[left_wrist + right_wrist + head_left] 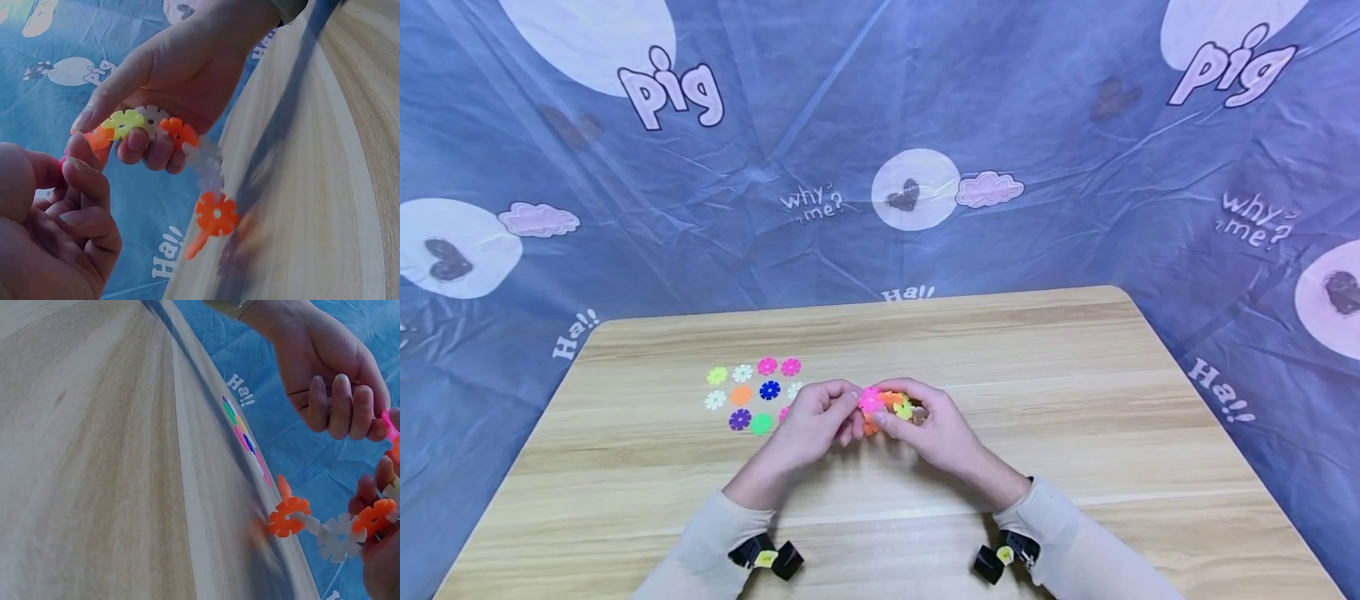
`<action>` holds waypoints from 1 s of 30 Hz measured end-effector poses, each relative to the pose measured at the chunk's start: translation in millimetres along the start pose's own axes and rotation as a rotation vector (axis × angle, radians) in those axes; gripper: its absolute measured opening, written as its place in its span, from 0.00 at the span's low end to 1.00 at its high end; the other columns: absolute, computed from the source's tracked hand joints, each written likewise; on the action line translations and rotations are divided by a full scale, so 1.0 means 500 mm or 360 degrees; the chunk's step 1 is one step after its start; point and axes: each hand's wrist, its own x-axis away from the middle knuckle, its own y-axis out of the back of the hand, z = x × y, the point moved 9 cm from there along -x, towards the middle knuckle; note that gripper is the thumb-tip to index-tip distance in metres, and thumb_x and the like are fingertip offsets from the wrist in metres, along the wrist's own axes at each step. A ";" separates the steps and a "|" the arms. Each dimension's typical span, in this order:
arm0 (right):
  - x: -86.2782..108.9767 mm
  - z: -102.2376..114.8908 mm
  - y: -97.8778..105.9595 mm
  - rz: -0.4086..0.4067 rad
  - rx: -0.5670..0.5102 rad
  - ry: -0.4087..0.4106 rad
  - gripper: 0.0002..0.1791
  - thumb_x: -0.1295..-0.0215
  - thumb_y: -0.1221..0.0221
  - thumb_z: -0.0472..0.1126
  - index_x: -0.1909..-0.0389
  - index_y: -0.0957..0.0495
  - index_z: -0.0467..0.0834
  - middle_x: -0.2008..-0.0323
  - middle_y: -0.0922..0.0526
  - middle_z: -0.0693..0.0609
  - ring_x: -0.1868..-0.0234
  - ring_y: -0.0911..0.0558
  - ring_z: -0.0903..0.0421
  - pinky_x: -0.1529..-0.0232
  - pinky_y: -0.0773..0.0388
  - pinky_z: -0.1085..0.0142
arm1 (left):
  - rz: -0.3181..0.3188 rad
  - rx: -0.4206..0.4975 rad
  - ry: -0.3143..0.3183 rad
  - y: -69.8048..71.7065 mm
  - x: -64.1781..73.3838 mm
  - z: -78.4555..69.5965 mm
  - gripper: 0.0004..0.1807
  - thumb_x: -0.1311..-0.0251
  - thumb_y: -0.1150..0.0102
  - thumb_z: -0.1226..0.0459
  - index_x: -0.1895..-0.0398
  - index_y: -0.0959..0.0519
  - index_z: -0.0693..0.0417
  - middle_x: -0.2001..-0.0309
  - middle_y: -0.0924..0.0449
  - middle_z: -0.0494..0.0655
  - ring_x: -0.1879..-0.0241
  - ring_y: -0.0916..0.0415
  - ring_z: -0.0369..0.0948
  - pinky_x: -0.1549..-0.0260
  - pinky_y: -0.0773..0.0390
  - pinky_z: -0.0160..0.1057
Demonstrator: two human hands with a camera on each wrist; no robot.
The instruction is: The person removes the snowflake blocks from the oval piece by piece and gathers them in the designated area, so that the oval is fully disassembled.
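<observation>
My left hand (pixel 818 421) pinches a pink notched snowflake disc (pixel 871 399) between thumb and finger at the near end of a chain. My right hand (pixel 936 429) holds that chain of interlocked snowflake discs (pixel 123 124), coloured orange, yellow and white. In the left wrist view the chain's free end, an orange disc (pixel 217 214) with another orange one edge-on below, hangs past the right fingers. A white disc (pixel 340 537) shows in the hanging part in the right wrist view. Fingers mostly cover the spot where pink meets orange.
Loose snowflake discs lie in rough rows left of the hands, among them a blue disc (pixel 770 390), a purple disc (pixel 740 419) and a green disc (pixel 762 424). My left hand partly covers some. The wooden table (pixel 1037 358) backs onto a blue printed cloth (pixel 850 108).
</observation>
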 end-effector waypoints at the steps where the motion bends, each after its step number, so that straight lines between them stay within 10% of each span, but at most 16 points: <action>1: 0.000 -0.002 0.001 -0.0006 -0.0009 -0.0010 0.19 0.28 0.31 0.40 0.38 0.16 0.44 0.45 0.11 0.46 0.49 0.14 0.58 0.46 0.15 0.66 | -0.0008 0.0011 0.0006 0.003 0.001 0.001 0.17 0.16 0.55 0.65 0.51 0.19 0.72 0.76 0.20 0.40 0.80 0.29 0.33 0.80 0.29 0.30; 18: -0.007 -0.005 -0.003 -0.0057 -0.0043 0.0021 0.20 0.23 0.35 0.40 0.34 0.19 0.44 0.59 0.13 0.43 0.77 0.18 0.41 0.78 0.15 0.56 | -0.0211 0.0221 0.0034 0.022 0.008 0.006 0.17 0.16 0.50 0.63 0.50 0.21 0.73 0.75 0.20 0.42 0.80 0.29 0.33 0.81 0.31 0.28; 30: -0.005 -0.003 -0.003 -0.0075 0.0034 0.0021 0.18 0.24 0.35 0.40 0.36 0.17 0.45 0.51 0.14 0.43 0.72 0.22 0.64 0.73 0.19 0.68 | -0.0208 0.0378 0.0088 0.018 0.010 0.007 0.09 0.21 0.42 0.67 0.53 0.20 0.68 0.77 0.18 0.40 0.84 0.31 0.32 0.85 0.35 0.27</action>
